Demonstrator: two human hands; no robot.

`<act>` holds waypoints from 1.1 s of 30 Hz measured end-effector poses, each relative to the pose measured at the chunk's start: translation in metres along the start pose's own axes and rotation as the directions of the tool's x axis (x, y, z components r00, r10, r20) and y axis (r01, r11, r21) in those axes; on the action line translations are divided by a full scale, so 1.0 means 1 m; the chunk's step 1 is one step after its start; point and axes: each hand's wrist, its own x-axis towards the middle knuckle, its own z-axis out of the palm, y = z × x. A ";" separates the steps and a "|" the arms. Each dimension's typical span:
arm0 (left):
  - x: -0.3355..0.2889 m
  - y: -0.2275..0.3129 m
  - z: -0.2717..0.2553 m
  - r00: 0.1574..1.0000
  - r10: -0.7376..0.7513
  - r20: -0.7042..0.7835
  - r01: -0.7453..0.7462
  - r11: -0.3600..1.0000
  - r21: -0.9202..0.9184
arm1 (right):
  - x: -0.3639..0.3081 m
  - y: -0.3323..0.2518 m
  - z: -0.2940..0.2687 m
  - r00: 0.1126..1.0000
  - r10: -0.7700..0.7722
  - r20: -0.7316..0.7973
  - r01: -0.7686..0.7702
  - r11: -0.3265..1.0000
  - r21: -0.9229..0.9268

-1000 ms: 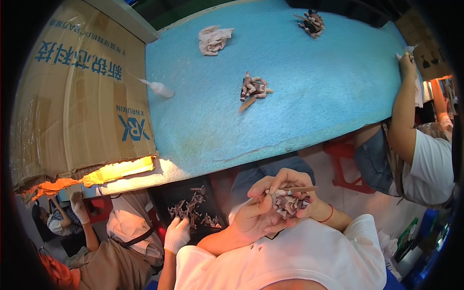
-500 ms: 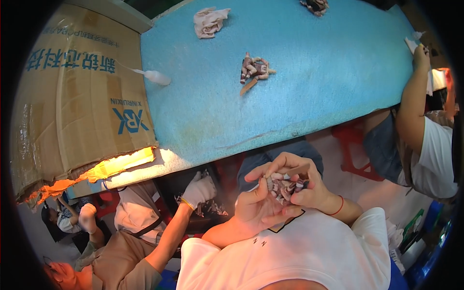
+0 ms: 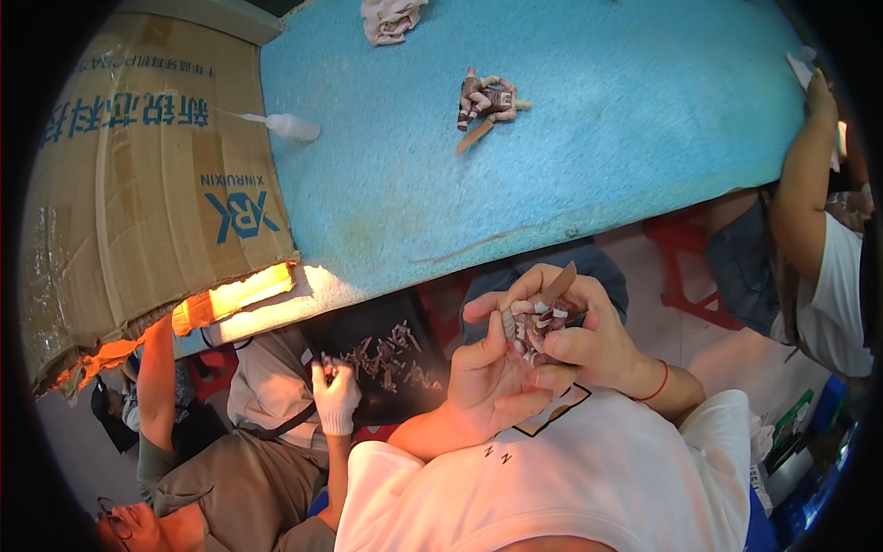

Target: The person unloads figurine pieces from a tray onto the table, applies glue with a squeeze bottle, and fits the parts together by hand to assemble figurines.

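Observation:
In front of my chest, my left hand (image 3: 480, 391) and my right hand (image 3: 598, 345) are cupped together around a small maroon and cream figurine (image 3: 529, 324). The fingers of both are curled onto it, hiding part of its shape. A flat brown piece (image 3: 558, 283) sticks up from between the right thumb and fingers; whether it is joined to the figurine, I cannot tell. Another maroon and cream figurine group (image 3: 489, 99) lies on the blue table, with a flat brown piece (image 3: 475, 138) beside its lower edge.
The blue-topped table (image 3: 395, 193) stands ahead of me. A large cardboard box (image 3: 156, 212), a white squeeze bottle (image 3: 294, 127) and a crumpled cloth (image 3: 391, 20) are on it. At left, a co-worker's gloved hand (image 3: 336, 396) is beside a black tray (image 3: 405, 313) of figurine parts. Another person's arm (image 3: 809, 166) reaches in at right.
The figurine has turned in my hands, and the brown piece now points upward. The co-worker's gloved hand has shifted left and down, uncovering more tray parts. The view has moved slightly.

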 end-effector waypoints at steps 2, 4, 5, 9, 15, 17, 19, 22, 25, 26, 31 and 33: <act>0.000 0.000 0.002 0.999 -0.013 -0.031 0.011 0.997 -0.081 | 0.000 0.001 0.000 1.000 0.000 -0.016 0.001 1.000 0.016; 0.001 -0.001 0.005 0.999 -0.011 -0.036 0.008 0.995 -0.098 | 0.000 0.001 -0.002 0.999 0.042 -0.007 -0.042 0.998 0.037; 0.002 0.000 0.005 0.999 -0.012 -0.041 0.007 0.993 -0.114 | 0.000 0.001 -0.002 0.999 0.044 -0.004 -0.044 0.998 0.037; 0.004 0.000 0.008 0.998 -0.041 0.043 0.047 0.990 -0.132 | 0.001 0.005 -0.003 1.000 0.007 0.013 -0.008 0.996 0.087; -0.007 -0.008 0.010 0.974 0.201 -0.109 -0.145 0.912 0.384 | -0.002 0.003 0.001 0.965 -0.155 0.211 0.141 0.987 0.082; -0.004 -0.003 0.007 0.994 0.091 0.064 -0.108 0.935 0.339 | 0.001 0.007 -0.002 0.883 -0.325 0.340 0.317 0.945 0.080; -0.002 0.000 0.011 0.971 -0.054 0.231 -0.035 0.929 0.367 | -0.002 0.002 0.000 0.872 -0.326 0.366 0.324 0.944 0.069; -0.002 0.000 0.009 0.975 -0.016 0.222 -0.097 0.869 0.485 | -0.003 0.000 0.003 0.861 -0.333 0.384 0.323 0.942 0.092; 0.004 0.003 0.014 0.954 -0.175 0.245 0.003 0.819 0.573 | -0.001 -0.001 0.000 0.774 -0.372 0.512 0.451 0.892 -0.035; 0.001 0.001 0.015 0.952 -0.174 0.250 -0.001 0.819 0.574 | -0.006 0.003 0.003 0.810 -0.382 0.444 0.395 0.916 0.069; -0.005 -0.011 0.017 0.988 0.029 0.155 -0.122 0.761 0.637 | -0.009 0.008 -0.001 0.801 -0.404 0.443 0.344 0.915 0.212; -0.010 -0.007 0.026 0.989 0.030 0.143 -0.124 0.689 0.714 | -0.013 0.007 0.000 0.823 -0.391 0.413 0.285 0.912 0.294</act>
